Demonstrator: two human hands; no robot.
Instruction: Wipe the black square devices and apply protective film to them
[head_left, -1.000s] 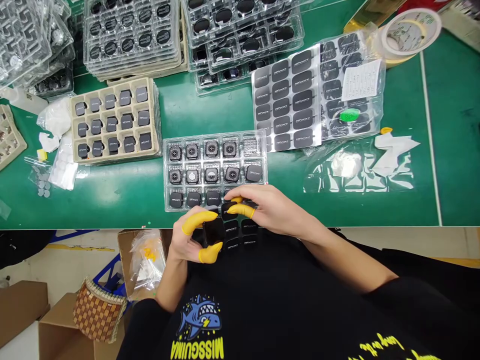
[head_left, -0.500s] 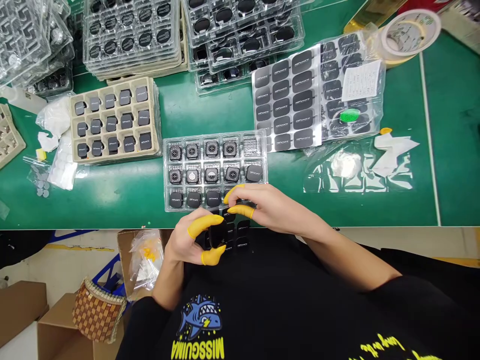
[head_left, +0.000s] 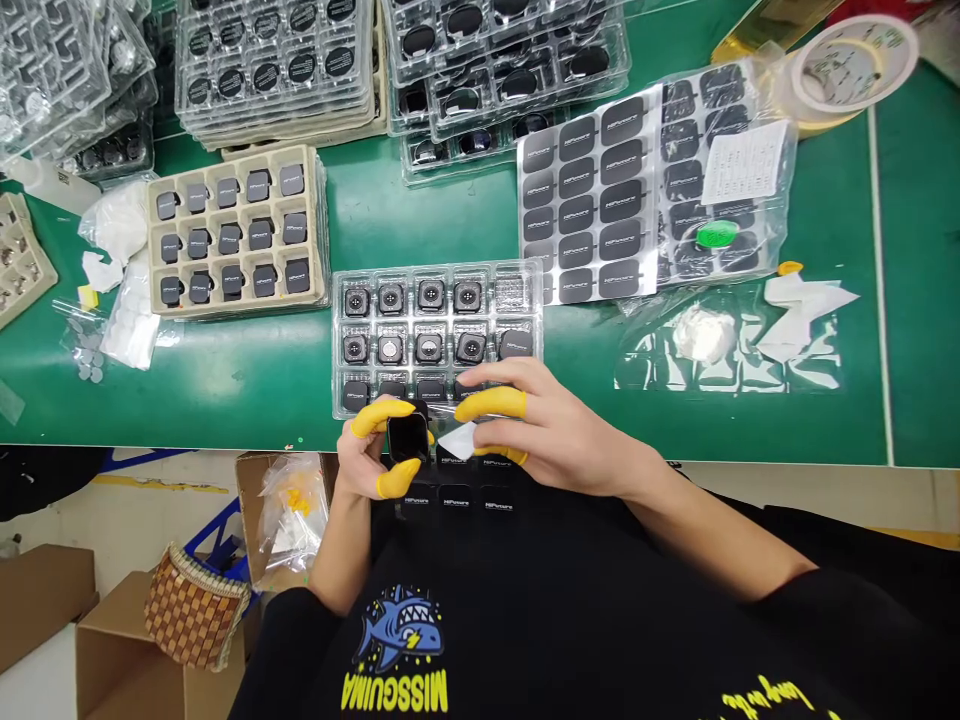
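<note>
My left hand [head_left: 361, 458], with yellow finger cots on its thumb and finger, grips a square black smartwatch body [head_left: 408, 440] by its edges, dark glass facing me. Beside it, the fingers of my right hand [head_left: 551, 428], also in yellow cots, pinch a small sticker [head_left: 458, 441] whose pale underside shows. Below both hands, a transparent sheet of black HiFuture labels [head_left: 456, 498] lies against my black shirt. Just beyond them is a clear plastic tray [head_left: 514, 288] of watch bodies. Some show their round sensor backs, others bear black labels.
A beige tray [head_left: 238, 307] of labelled watch bodies stands left. Stacked clear trays [head_left: 274, 118] line the back. Label sheets [head_left: 589, 210], tape rolls [head_left: 855, 65] and a plastic bag [head_left: 727, 350] lie right. Cardboard boxes [head_left: 124, 640] stand below the table edge.
My left hand has moved slightly left and up, turning the watch body's glass toward me. My right hand has come away from the label sheet with a sticker.
</note>
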